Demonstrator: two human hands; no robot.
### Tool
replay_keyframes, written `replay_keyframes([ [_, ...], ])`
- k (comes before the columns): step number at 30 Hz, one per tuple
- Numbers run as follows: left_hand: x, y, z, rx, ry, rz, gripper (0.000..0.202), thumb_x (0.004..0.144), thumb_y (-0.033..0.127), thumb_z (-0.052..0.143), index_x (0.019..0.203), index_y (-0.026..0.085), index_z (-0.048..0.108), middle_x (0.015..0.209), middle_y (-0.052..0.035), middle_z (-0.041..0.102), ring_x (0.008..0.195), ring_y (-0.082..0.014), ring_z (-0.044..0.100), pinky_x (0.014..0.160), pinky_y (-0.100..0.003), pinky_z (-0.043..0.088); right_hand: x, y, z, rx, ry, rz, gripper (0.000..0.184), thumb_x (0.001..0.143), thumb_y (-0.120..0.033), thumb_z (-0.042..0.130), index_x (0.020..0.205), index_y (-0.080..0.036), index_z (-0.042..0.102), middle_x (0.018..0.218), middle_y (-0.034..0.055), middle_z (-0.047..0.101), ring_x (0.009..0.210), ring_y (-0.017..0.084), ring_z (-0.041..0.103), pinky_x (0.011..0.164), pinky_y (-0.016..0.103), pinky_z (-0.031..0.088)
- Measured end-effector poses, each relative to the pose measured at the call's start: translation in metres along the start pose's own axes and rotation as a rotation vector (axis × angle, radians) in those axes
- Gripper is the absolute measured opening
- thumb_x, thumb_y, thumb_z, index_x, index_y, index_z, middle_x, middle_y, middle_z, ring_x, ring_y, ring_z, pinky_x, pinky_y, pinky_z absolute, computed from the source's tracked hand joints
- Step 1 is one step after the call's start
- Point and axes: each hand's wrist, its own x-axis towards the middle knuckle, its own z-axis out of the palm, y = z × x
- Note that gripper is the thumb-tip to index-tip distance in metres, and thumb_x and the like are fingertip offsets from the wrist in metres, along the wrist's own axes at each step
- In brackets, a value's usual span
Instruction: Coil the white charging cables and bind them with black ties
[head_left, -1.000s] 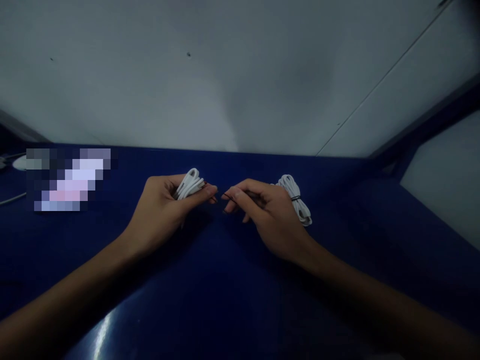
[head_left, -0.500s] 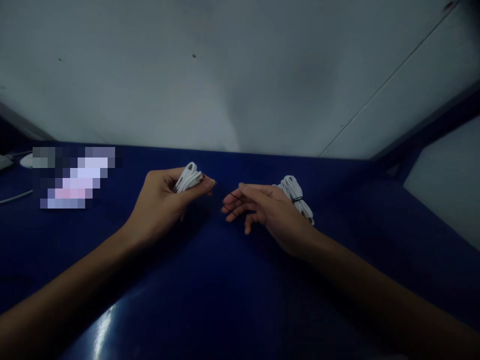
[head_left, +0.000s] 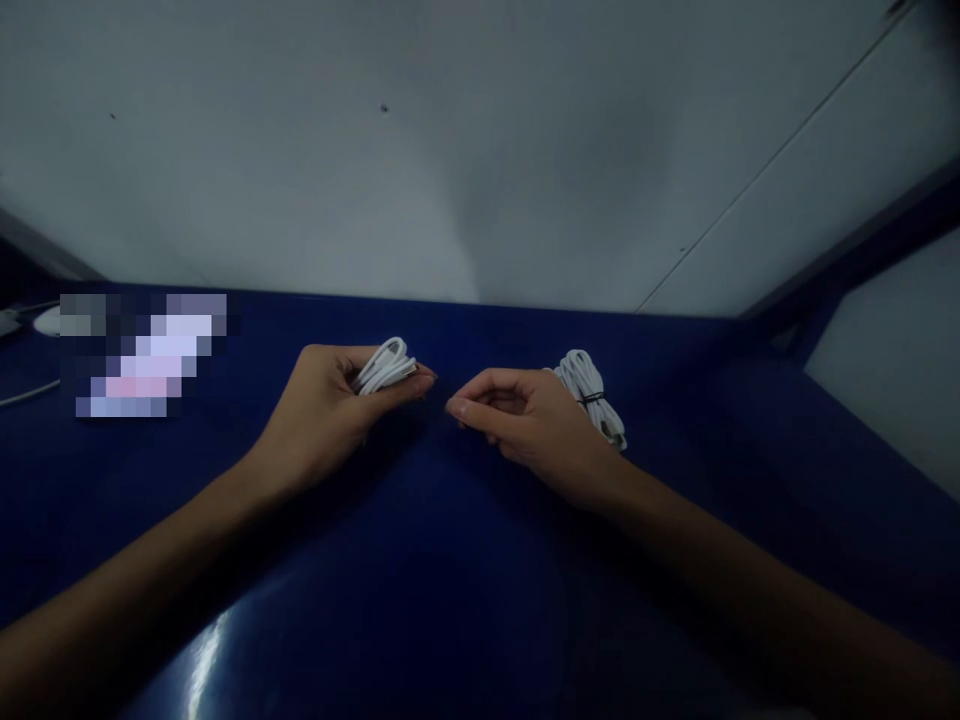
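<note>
My left hand (head_left: 330,410) is closed round a coiled white cable (head_left: 384,366), thumb pressed along its underside. My right hand (head_left: 525,420) hovers a few centimetres to the right, fingers curled in with thumb and forefinger pinched; a thin dark band seen on it earlier is hidden now. Behind my right hand a second coiled white cable (head_left: 592,392) lies on the dark blue table (head_left: 450,580), bound with a dark tie.
A pale wall (head_left: 420,170) rises behind the table's far edge. At the far left sit a blurred-out patch (head_left: 142,355), a white object (head_left: 46,320) and a thin white cord (head_left: 26,395). A blue frame bar (head_left: 862,260) runs along the right.
My right hand went from pinching near the left hand's cable, to fingers spread with a thin dark band across them, to curled in again. My left hand stayed closed on its cable.
</note>
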Motion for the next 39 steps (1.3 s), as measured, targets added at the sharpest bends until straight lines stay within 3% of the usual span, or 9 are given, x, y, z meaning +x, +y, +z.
replay_keyframes([
  [7,0.002,0.001,0.001,-0.061,0.034,0.009,0.02,0.081,0.041,0.097,0.093,0.025,0.092,0.052,0.0035,0.061,0.045,-0.0105,0.044,0.042,-0.025,0.031,0.001,0.002,-0.002,0.103,-0.026,0.069,0.021,0.089,-0.039,0.091,0.093,-0.02,0.083,0.082,0.0007,0.072,0.059,0.009,0.049,0.049,0.023,0.033],
  [12,0.003,0.001,0.001,-0.174,0.05,-0.042,0.022,0.078,0.038,0.1,0.093,0.024,0.092,0.069,-0.0007,0.074,0.047,-0.0094,0.048,0.044,-0.024,0.036,0.0,0.001,-0.001,0.107,-0.028,0.089,0.022,0.089,-0.04,0.091,0.093,-0.02,0.083,0.082,0.0007,0.072,0.058,0.008,0.048,0.048,0.023,0.032],
  [20,0.005,-0.006,0.002,-0.356,0.028,-0.103,0.025,0.075,0.03,0.1,0.097,0.023,0.091,0.083,-0.0036,0.08,0.049,-0.0077,0.047,0.042,-0.023,0.032,0.0,-0.001,0.001,0.114,-0.037,0.084,0.029,0.09,-0.047,0.09,0.093,-0.02,0.081,0.084,0.0017,0.073,0.056,0.009,0.047,0.047,0.023,0.034],
  [31,0.007,-0.008,-0.004,-0.355,-0.037,-0.124,0.023,0.085,0.044,0.096,0.094,0.023,0.092,0.103,-0.0077,0.083,0.051,-0.0049,0.045,0.042,-0.02,0.032,-0.002,-0.003,0.004,0.184,0.011,0.108,0.021,0.089,-0.039,0.091,0.091,-0.02,0.081,0.082,0.0001,0.071,0.055,0.008,0.044,0.047,0.023,0.033],
  [39,0.008,-0.012,-0.004,-0.316,-0.175,-0.165,0.033,0.091,0.054,0.089,0.093,0.021,0.09,0.103,-0.0082,0.081,0.055,-0.0062,0.044,0.045,-0.02,0.033,0.001,-0.005,0.006,0.212,0.053,0.09,0.025,0.085,-0.04,0.093,0.09,-0.019,0.079,0.083,0.0003,0.071,0.057,0.008,0.047,0.044,0.022,0.034],
])
